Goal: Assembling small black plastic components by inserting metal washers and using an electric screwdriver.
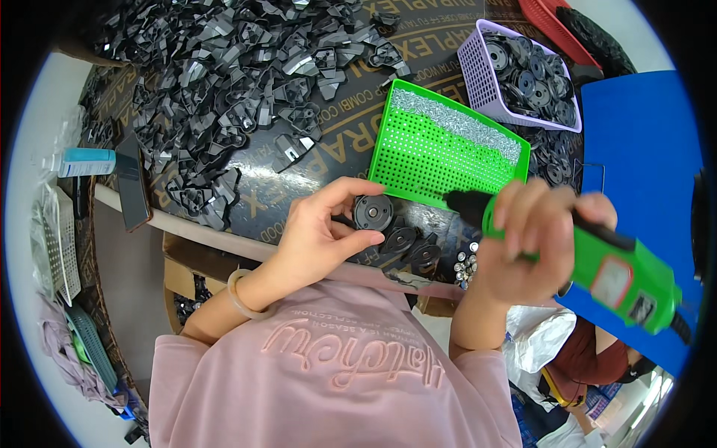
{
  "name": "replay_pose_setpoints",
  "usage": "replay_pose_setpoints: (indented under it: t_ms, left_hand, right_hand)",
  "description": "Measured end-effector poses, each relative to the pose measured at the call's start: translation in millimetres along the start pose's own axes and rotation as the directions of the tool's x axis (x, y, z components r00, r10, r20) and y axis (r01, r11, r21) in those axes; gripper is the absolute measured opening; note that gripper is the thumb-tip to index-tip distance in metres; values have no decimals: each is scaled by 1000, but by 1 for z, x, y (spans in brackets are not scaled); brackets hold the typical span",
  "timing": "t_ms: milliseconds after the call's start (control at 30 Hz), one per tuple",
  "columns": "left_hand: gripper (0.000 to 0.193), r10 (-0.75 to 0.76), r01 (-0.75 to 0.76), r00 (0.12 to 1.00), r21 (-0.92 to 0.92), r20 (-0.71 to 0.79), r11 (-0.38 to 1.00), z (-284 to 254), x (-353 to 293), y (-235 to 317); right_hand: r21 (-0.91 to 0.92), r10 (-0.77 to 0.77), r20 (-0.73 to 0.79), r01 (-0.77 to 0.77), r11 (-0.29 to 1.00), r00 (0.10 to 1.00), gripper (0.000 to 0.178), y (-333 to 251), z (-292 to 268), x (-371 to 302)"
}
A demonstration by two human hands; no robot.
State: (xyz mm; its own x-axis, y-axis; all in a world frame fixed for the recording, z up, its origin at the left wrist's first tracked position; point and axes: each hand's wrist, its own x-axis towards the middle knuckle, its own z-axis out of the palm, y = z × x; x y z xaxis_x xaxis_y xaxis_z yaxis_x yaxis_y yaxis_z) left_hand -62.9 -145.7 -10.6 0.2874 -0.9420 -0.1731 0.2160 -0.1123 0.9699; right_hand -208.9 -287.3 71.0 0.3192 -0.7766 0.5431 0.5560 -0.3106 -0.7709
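Observation:
My left hand (321, 231) pinches a round black plastic disc (373, 213) with a small metal centre between thumb and fingers, just above the table. Wrapped around a green electric screwdriver (620, 276) is my right hand (534, 239), somewhat blurred. The tool's dark tip points left, over the near right part of a green perforated tray (448, 160). Small silvery screws (463, 123) lie along the tray's far side. Beside the held disc, a few similar black parts (409, 245) rest near the table edge.
A large heap of black plastic parts (231, 82) covers the far left. A lilac basket (478, 71) of black discs stands beyond the tray. Small metal pieces (467, 265) lie near my right wrist. A phone (133, 183) and a blue bottle (86, 162) sit at left; a blue panel (642, 164) at right.

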Motion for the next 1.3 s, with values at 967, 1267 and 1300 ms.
replay_pose_setpoints:
  t_ms: [967,1267,1300]
  left_hand:
    - [48,23,-17,998,-107,56,994,8,1,2]
    - [51,-28,31,997,-42,73,999,-1,5,8]
    - [51,-26,29,997,-41,75,999,-3,5,8]
  right_hand:
    - [5,133,189,-137,991,973,26,-18,19,-26]
    - [89,75,72,-81,993,995,38,-11,6,-8]
    - [68,19,65,-23,997,998,37,-4,1,-2]
